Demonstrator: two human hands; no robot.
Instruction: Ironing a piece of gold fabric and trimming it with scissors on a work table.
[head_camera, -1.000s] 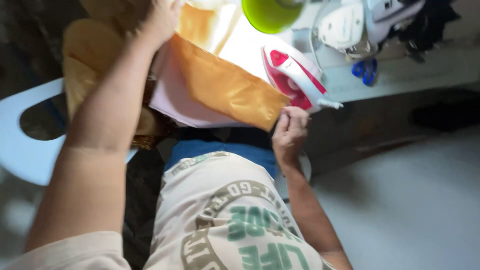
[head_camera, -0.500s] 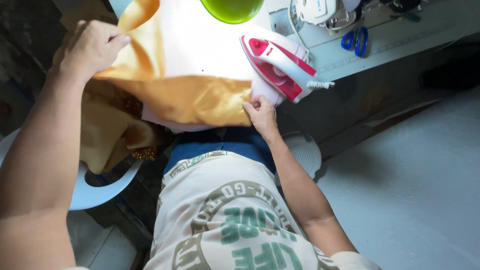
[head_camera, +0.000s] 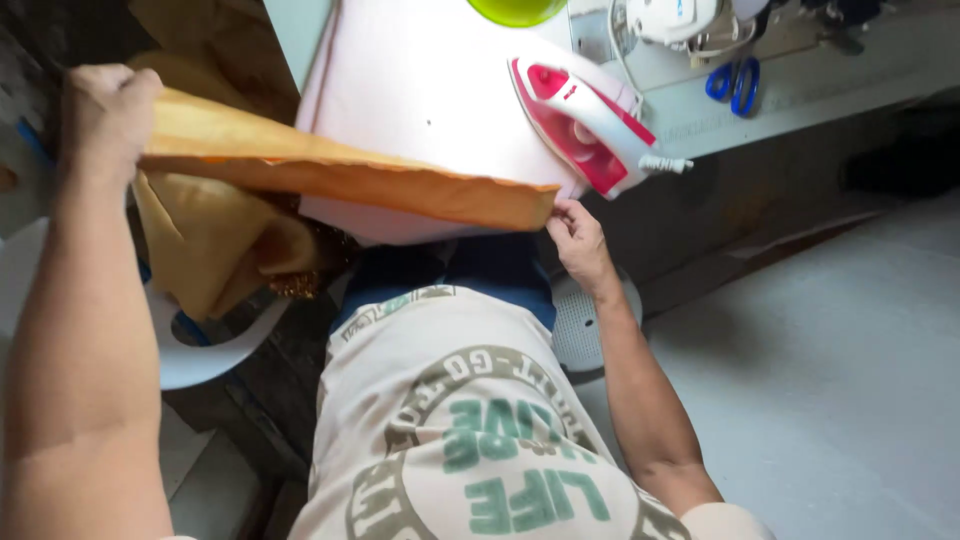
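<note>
Left hand clenched on one end of the mustard cloth, right hand pinching the other, pulled taut just below the iron.

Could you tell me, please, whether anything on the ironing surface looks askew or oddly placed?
The red and white iron sits at the pale ironing surface's right edge, its rear and cord plug overhanging it. Nothing looks spilled or damaged.

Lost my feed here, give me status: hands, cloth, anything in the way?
Left hand and right hand grip opposite ends of orange cloth, stretched over pink board. Red-white iron stands by right end.
</note>
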